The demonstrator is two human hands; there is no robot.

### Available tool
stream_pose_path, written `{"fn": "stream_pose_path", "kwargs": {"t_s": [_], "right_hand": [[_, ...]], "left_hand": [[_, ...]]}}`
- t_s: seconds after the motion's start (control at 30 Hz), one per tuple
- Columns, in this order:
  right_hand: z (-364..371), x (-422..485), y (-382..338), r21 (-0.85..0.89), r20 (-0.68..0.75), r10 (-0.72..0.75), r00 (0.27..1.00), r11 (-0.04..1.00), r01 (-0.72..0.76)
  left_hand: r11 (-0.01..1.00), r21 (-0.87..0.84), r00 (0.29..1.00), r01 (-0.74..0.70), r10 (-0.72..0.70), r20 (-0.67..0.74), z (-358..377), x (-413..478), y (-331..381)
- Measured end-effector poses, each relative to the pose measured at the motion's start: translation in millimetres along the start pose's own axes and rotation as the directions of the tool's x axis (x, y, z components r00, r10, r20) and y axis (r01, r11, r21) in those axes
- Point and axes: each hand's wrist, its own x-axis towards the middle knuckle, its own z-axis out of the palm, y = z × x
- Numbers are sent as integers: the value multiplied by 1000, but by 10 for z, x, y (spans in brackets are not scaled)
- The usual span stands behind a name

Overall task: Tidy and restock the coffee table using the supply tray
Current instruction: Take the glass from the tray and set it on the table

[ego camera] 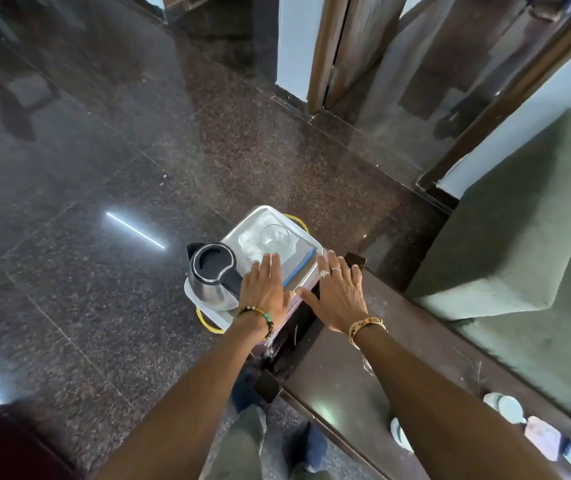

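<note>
Polished dark granite floor [104,150] spreads round the far end of the dark wooden coffee table [329,375], and that end is where your steel supply tray [242,225] with its yellow handles sits. On the tray's left near part stands a steel kettle [213,271] with a black lid, its handle pointing toward your left hand [265,292]. At the far part, an upright clear glass [274,236] stands on white paper [253,244], with a flat blue-edged item [298,268] just to its right. Your left hand lies flat on the tray, palm down, fingers straight and close together, the fingertips just short of the glass. Your right hand [337,296] is palm down at the tray's right near edge, fingers straight and spread apart, gripping nothing. Farther out, blurred white cups [505,407] stand on the table's near right part, and a green sofa [519,237] fills the right side.
</note>
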Motion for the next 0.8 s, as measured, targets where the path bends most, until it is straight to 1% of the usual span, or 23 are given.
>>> {"fn": "stream_pose_path", "kwargs": {"t_s": [0.17,0.3,0.47,0.6,0.8], "right_hand": [[-217,347,-64,31,-44,51,998,998,-50],[-180,555,-56,37,-40,61,997,998,-59],[140,789,1,36,33,13,999,999,-14],[372,1106,101,-2,76,-37,996,999,37],[508,1607,202,-26,91,-82,992,996,85]], "left_hand": [[1000,5,1000,-22,22,6,-206,324,-107],[1000,-8,1000,-1,1,21,-183,520,-163],[998,-15,997,56,-55,47,108,733,-192],[993,-49,991,110,-106,86,348,979,-214],[974,-47,972,222,-217,92,477,1365,-234]]}}
